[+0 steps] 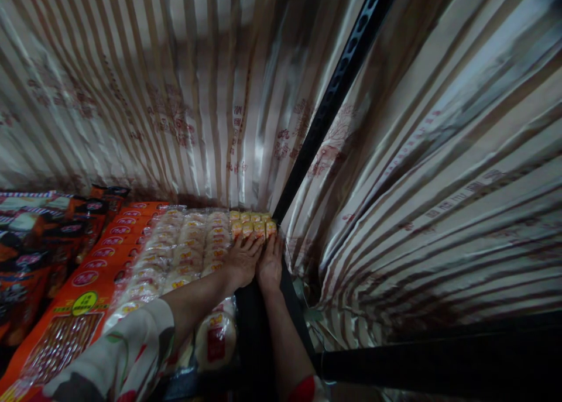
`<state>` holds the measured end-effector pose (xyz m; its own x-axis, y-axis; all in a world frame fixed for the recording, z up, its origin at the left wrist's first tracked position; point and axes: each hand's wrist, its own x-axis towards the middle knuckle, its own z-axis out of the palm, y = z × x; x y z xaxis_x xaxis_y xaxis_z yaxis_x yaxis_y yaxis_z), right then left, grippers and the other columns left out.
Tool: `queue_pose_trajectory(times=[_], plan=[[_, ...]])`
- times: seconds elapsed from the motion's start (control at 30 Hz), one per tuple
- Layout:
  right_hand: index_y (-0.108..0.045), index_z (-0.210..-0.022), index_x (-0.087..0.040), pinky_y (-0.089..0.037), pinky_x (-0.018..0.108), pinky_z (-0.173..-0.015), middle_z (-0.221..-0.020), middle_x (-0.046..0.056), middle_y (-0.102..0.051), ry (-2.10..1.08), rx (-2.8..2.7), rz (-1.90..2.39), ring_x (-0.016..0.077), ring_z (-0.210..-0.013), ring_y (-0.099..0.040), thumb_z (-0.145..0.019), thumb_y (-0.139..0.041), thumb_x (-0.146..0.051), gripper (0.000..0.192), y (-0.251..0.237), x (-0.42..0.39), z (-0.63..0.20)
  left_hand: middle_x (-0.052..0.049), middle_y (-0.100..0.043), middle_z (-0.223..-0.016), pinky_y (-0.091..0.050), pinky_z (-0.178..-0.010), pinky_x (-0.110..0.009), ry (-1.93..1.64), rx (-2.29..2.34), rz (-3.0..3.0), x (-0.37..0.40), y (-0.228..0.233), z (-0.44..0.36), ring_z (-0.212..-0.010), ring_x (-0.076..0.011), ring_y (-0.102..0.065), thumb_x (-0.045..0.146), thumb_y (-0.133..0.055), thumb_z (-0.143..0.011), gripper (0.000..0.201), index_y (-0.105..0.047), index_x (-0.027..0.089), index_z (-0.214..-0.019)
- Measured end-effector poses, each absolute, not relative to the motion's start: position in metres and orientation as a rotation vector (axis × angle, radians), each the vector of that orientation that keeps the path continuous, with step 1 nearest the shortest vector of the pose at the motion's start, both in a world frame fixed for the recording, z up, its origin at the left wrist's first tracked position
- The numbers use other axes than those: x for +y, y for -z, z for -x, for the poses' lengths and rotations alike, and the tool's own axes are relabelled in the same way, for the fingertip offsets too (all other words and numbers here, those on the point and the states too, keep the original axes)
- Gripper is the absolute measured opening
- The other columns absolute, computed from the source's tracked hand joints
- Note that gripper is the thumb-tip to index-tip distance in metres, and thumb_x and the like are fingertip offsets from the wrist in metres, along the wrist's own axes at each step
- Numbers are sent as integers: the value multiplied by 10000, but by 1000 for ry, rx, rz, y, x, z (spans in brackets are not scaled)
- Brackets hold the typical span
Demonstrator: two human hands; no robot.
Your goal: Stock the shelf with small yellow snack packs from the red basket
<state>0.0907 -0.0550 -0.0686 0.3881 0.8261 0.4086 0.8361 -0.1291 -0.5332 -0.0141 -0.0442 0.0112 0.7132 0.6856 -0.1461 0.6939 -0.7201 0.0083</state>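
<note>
Curtain (175,86): glossy striped fabric, well beyond my fingertips.
Orange packs (94,267): flat, shiny, far left of fingers.
L hand (243,260): fingers apart, flat.
R hand (270,261): fingers together, flat.
Yellow packets (252,223): small, square, crinkly; touching fingertips.

The scene is dim overall, with soft light coming from above and the far left. It puts a pale sheen on the striped curtain (184,98), which glares most near the top. The lower right falls into deep shadow, and the dark shelf frame (333,92) shows almost no detail. The curtain is smeared by motion blur, worst at the right and top edges, where the stripes fan out and bend with wide-angle distortion. The small yellow packets (252,223) in the middle are the sharpest part. The near sleeve (118,361) is soft and out of focus.
</note>
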Motion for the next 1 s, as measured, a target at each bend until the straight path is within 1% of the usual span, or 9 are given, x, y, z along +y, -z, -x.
queue_pose_trajectory(times=[0.13,0.23,0.3,0.47,0.7,0.87,1.0], plan=[[-351,-1388,-90,-365,472,-975,-1374,246,-348,128,-1407,2062,340,-1273,-329,-894,-343,-252,520,61,-59,-89,-36,-91,-1524,-48,-1139,-523,231,1165,-2849,-46,-15,14,-1410,-242,-22,205,-335,-848,592,-256,104,-1426],[-414,-1360,-146,-406,480,-907,-1297,228,-404,201,-1364,2110,339,-1170,-415,-892,-370,-288,491,55,-62,-87,-40,-79,-1526,-54,-1135,-531,228,1146,-2856,-47,-16,14,-1409,-247,-17,213,-353,-839,607,-250,104,-1427],[-436,-1344,-150,-425,475,-873,-1230,218,-440,215,-1350,2093,325,-1115,-443,-889,-376,-301,483,55,-62,-87,-45,-95,-1525,-56,-1134,-532,198,1148,-2856,-46,-14,14,-1409,-248,-25,212,-357,-837,603,-264,109,-1423],[-429,-1338,-106,-428,449,-885,-1197,209,-447,188,-1381,1944,288,-1086,-445,-881,-368,-275,492,60,-60,-91,-50,-133,-1521,-67,-1135,-527,171,1164,-2867,-45,-7,13,-1408,-251,-51,206,-375,-824,603,-293,112,-1414],[-421,-1345,-150,-418,437,-916,-1253,189,-420,101,-1352,1882,268,-1141,-432,-877,-359,-236,480,64,-58,-92,-55,-180,-1518,-112,-1126,-528,79,1144,-2876,-45,-10,12,-1401,-264,-99,198,-334,-851,559,-316,100,-1400],[-386,-1365,-193,-402,430,-950,-1324,160,-365,85,-1327,1882,251,-1206,-389,-867,-344,-211,500,69,-57,-93,-93,-298,-1479,-194,-1106,-500,-39,1179,-2933,-44,-3,5,-1372,-277,-204,156,-243,-890,497,-389,92,-1362],[-376,-1372,-170,-410,402,-953,-1296,160,-366,80,-1318,1861,239,-1163,-429,-873,-356,-245,505,69,-57,-93,-124,-313,-1467,-204,-1102,-495,-58,1218,-2949,-44,2,2,-1363,-288,-224,153,-248,-896,487,-399,76,-1352]])
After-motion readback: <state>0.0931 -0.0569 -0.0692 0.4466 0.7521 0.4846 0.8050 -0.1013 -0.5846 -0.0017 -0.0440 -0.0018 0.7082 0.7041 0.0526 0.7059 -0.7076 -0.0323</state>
